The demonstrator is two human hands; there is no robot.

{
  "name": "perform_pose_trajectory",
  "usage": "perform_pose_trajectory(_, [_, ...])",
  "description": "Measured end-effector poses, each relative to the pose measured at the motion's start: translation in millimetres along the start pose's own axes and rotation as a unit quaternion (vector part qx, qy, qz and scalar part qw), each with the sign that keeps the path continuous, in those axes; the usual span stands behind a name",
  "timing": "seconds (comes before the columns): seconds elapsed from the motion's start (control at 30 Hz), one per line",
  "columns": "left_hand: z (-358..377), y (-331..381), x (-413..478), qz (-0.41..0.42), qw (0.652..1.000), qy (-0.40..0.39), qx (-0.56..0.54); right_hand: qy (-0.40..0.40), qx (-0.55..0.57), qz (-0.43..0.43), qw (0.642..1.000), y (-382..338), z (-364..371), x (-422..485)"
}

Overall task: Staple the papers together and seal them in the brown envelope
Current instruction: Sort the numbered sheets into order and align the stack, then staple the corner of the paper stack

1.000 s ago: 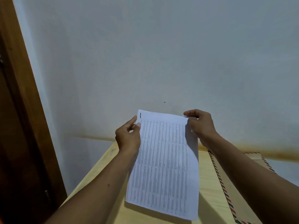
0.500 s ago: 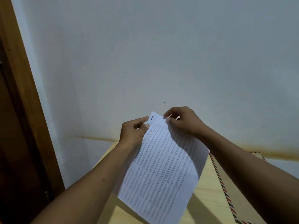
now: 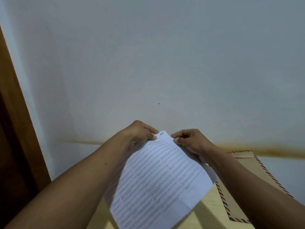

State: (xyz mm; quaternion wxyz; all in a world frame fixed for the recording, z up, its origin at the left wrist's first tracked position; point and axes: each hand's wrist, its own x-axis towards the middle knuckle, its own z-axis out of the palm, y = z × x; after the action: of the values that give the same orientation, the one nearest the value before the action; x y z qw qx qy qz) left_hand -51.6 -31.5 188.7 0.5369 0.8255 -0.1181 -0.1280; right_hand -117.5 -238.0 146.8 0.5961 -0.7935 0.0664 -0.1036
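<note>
— What are the hands at?
— Left hand (image 3: 140, 133) pinches the top corner of the papers (image 3: 160, 182). Right hand (image 3: 189, 141) pinches the edge just across from it. Both arms reach forward, and the sheets hang tilted above the table (image 3: 209, 204).
— Stapled?
— There's a dark staple (image 3: 161, 133) in the corner between the hands, so I'd say that step is done. The envelope (image 3: 247, 171) lies flat on the table, partly under the right forearm. Next, one hand must let go, open it and slide the papers in
</note>
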Motion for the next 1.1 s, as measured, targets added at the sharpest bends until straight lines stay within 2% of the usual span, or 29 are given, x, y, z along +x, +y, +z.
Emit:
perform_pose_trajectory(0.27, [67.0,-63.1,19.8,-0.03,0.999,-0.028,-0.028,0.05,0.065,0.06,0.995,79.5,-6.2,-24.0])
perform_pose_trajectory(0.37, [82.1,-82.9,21.9,-0.039,0.997,-0.04,-0.047,0.063,0.031,0.06,0.996,103.1,-4.9,-30.3])
perform_pose_trajectory(0.53, [107.7,-105.4,25.6,-0.008,0.999,-0.027,0.039,0.108,-0.025,0.043,0.993,137.1,1.2,-38.7])
perform_pose_trajectory(0.73, [136.6,-123.8,14.2,0.026,0.998,0.001,0.05,0.146,-0.078,0.043,0.985,161.5,-0.2,-48.5])
perform_pose_trajectory(0.9, [144.2,-123.8,12.8,0.067,0.996,0.008,0.051,0.135,-0.134,0.03,0.981,160.2,-13.4,-50.2])
perform_pose_trajectory(1.1, [153.8,-106.3,17.0,0.102,0.993,-0.026,0.051,0.082,-0.209,0.02,0.974,142.1,-59.0,-58.6])
